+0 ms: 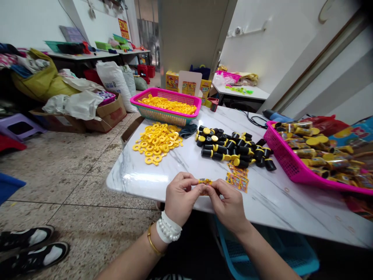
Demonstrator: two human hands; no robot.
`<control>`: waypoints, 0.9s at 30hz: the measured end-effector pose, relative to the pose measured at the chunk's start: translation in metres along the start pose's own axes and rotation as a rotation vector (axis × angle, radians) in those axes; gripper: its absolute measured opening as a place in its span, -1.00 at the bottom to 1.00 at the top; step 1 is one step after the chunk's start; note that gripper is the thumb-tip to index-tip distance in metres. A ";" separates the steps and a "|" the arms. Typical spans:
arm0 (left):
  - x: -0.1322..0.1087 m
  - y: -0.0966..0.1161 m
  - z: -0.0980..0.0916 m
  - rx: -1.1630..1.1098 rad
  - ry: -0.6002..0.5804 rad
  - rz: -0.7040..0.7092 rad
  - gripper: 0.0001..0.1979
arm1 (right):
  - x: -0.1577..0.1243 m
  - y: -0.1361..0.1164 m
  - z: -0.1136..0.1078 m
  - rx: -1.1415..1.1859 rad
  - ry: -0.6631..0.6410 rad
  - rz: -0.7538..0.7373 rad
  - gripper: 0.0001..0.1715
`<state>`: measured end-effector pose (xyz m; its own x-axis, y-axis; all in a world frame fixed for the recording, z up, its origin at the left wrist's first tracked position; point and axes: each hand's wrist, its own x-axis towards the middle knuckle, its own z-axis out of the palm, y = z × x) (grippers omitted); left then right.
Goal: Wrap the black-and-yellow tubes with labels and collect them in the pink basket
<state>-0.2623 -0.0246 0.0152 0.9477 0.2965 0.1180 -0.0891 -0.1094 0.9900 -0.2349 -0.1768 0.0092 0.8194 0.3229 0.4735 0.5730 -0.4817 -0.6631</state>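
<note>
Between my two hands, over the near edge of the table, is a small printed yellow label (205, 181), bent or curled. My left hand (182, 196) pinches its left end with thumb and forefinger. Its right end is pinched by my right hand (229, 202). Just beyond my right hand lie flat orange printed labels (237, 179). Behind them is a heap of black cylinders with yellow caps (233, 147). A pile of yellow ring-shaped plastic pieces (159, 140) lies farther left on the table.
A pink basket (140, 102) full of yellow pieces stands at the table's far left. At the right, another pink basket (287, 165) holds wrapped tubes. A dark cloth (188, 131) lies between the piles. Under the table is a blue basket (233, 256). Printed boxes (189, 85) stand behind.
</note>
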 end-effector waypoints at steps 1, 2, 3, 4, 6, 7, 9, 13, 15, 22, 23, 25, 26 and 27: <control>0.000 0.000 -0.002 0.015 0.028 0.021 -0.85 | 0.004 -0.001 0.001 -0.004 -0.018 -0.008 -0.75; 0.001 0.001 -0.005 0.023 0.053 0.034 -0.85 | 0.009 -0.003 0.002 -0.004 -0.037 -0.015 -0.74; 0.001 0.002 -0.007 0.018 0.072 0.033 -0.85 | 0.014 -0.004 0.002 -0.004 -0.062 -0.027 -0.73; 0.002 0.002 -0.011 0.000 0.084 0.014 -0.84 | 0.020 -0.005 0.002 -0.005 -0.095 -0.047 -0.71; 0.005 0.003 -0.018 -0.075 0.082 -0.083 -0.83 | 0.035 -0.004 0.000 -0.028 -0.165 -0.117 -0.70; 0.007 0.002 -0.022 -0.124 0.068 -0.151 -0.80 | 0.044 -0.001 -0.001 -0.061 -0.193 -0.162 -0.72; 0.011 0.001 -0.029 -0.235 0.031 -0.288 -0.73 | 0.062 0.011 -0.004 -0.203 -0.201 -0.254 -0.78; 0.018 -0.003 -0.039 -0.399 -0.023 -0.469 -0.65 | 0.093 0.047 -0.005 -0.692 -0.167 -0.319 -0.65; 0.019 -0.005 -0.042 -0.362 0.020 -0.440 -0.67 | 0.102 0.061 -0.003 -0.838 -0.193 -0.330 -0.66; 0.019 -0.006 -0.050 -0.102 0.166 -0.178 -0.79 | 0.088 0.053 -0.001 -0.755 -0.307 -0.325 -0.75; 0.019 -0.005 -0.050 -0.128 0.147 -0.222 -0.77 | 0.082 0.049 -0.001 -0.697 -0.335 -0.289 -0.75; 0.019 -0.003 -0.049 -0.194 0.098 -0.309 -0.73 | 0.069 0.043 -0.003 -0.559 -0.370 -0.225 -0.71; 0.020 -0.002 -0.048 -0.235 0.066 -0.343 -0.72 | 0.063 0.040 -0.005 -0.485 -0.373 -0.199 -0.70; 0.020 -0.002 -0.046 -0.280 0.036 -0.369 -0.71 | 0.057 0.038 -0.007 -0.410 -0.366 -0.170 -0.69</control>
<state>-0.2572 0.0254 0.0196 0.9209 0.3003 -0.2487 0.1684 0.2689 0.9483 -0.1661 -0.1821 0.0148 0.7095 0.6491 0.2742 0.7046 -0.6514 -0.2814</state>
